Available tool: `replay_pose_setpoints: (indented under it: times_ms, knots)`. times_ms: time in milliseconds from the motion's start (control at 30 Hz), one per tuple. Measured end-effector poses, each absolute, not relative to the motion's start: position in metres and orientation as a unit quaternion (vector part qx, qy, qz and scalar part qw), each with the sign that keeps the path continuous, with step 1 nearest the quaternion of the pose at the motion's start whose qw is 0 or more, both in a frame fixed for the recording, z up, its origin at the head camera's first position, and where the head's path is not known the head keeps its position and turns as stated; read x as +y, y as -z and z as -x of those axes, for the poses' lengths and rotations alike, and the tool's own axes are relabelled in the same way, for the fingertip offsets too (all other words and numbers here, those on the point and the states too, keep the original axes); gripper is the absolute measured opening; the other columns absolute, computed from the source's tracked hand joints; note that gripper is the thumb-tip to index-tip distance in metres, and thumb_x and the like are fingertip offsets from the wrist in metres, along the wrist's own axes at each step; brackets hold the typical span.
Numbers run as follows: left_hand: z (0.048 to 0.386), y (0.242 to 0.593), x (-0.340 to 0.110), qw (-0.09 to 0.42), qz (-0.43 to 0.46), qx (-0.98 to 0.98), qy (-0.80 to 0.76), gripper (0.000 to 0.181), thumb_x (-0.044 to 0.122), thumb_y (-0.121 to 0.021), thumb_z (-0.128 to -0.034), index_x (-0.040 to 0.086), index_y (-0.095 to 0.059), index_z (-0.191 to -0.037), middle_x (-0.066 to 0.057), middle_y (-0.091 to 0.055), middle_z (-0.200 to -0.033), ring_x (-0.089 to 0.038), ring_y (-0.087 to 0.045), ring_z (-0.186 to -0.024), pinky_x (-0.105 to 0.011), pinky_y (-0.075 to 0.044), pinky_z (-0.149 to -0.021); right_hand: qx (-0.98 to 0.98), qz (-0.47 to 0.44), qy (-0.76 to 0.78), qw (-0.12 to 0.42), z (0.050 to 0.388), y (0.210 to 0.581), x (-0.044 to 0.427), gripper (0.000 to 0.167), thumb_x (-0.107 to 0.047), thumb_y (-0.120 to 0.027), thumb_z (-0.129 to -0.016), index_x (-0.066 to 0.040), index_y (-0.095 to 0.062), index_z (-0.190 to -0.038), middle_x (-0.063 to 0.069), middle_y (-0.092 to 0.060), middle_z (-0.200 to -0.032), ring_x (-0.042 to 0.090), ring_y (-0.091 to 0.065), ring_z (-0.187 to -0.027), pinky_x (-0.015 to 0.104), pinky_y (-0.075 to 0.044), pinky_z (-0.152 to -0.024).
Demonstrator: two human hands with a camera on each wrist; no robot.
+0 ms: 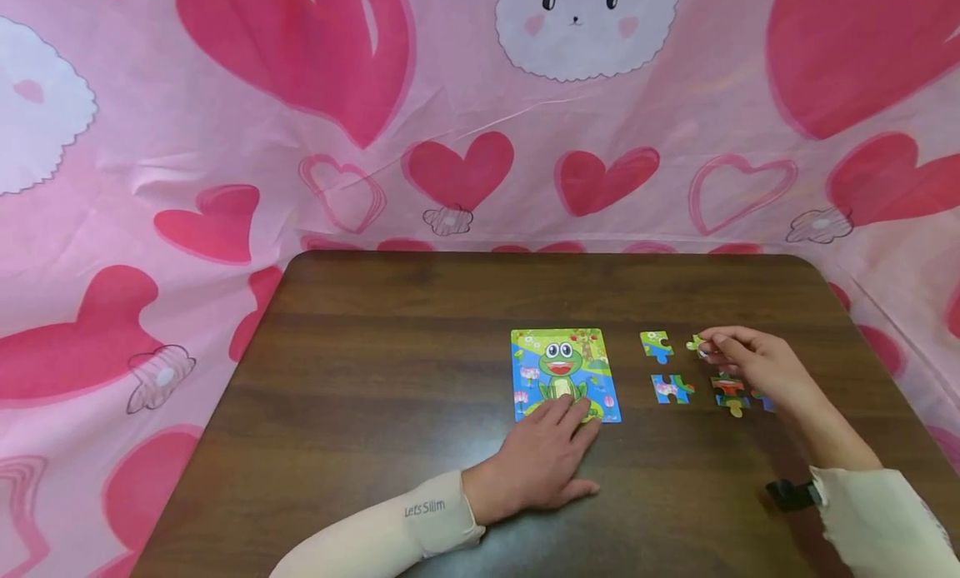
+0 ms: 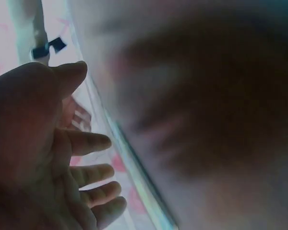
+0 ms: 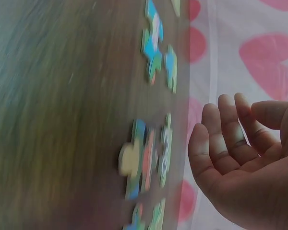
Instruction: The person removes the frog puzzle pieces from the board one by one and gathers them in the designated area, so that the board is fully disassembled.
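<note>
My left hand (image 1: pixel 543 457) rests with spread fingers on the lower edge of the frog picture board (image 1: pixel 560 361). In the left wrist view, the same hand (image 2: pixel 48 148) lies beside the board's thin edge (image 2: pixel 149 196). My right hand (image 1: pixel 757 370) is over the puzzle pieces, its thumb and index finger beside a green-and-white piece (image 1: pixel 694 345). In the right wrist view its fingers (image 3: pixel 230 139) are loosely bent, with no piece visible between them. The red-mouth piece (image 1: pixel 727 388) lies below that hand. Contact with the pieces is unclear.
Left of the right hand lie a green-and-blue piece (image 1: pixel 656 345) and a pink-and-blue piece (image 1: pixel 672 389). Another piece (image 1: pixel 763 401) is partly hidden by the right hand. A pink heart-patterned cloth (image 1: pixel 442 103) stands behind the brown table (image 1: pixel 390 311).
</note>
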State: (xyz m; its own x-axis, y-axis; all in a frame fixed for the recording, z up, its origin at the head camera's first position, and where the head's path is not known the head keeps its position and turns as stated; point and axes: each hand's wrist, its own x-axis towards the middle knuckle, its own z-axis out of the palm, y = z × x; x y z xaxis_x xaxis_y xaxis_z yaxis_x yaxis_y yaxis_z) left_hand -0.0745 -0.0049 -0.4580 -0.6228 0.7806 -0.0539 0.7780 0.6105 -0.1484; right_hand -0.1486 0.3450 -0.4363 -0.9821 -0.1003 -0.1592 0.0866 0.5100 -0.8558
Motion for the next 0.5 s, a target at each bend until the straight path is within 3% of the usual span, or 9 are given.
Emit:
replay_pose_setpoints:
  times_ms: [133,500]
  knots:
    - [0.072,0.459,0.003,-0.009,0.43,-0.899,-0.079,0.08,0.075,-0.043,-0.0946,0.022,-0.042,-0.154,-0.002,-0.04,-0.156,-0.021,-0.041,-0.141,-0.033,-0.036,-0.117,0.864,0.013,0.49,0.113,0.154,0.434,0.327,0.05,-0.036,-0.046,-0.108,0.005,-0.055,-0.134,-0.015,-0.073,-0.103,0.001,-0.071,-0.095,0.021,-0.058,-0.08]
    - [0.071,0.46,0.01,-0.02,0.422,-0.904,-0.072,0.081,0.077,-0.044,-0.0928,0.021,-0.046,-0.151,0.001,-0.048,-0.148,-0.016,-0.048,-0.134,-0.026,-0.044,-0.109,0.826,0.046,0.534,0.175,0.174,0.431,0.267,0.049,-0.033,-0.046,-0.109,0.006,-0.053,-0.138,0.016,-0.065,-0.12,0.017,-0.07,-0.103,0.031,-0.059,-0.086]
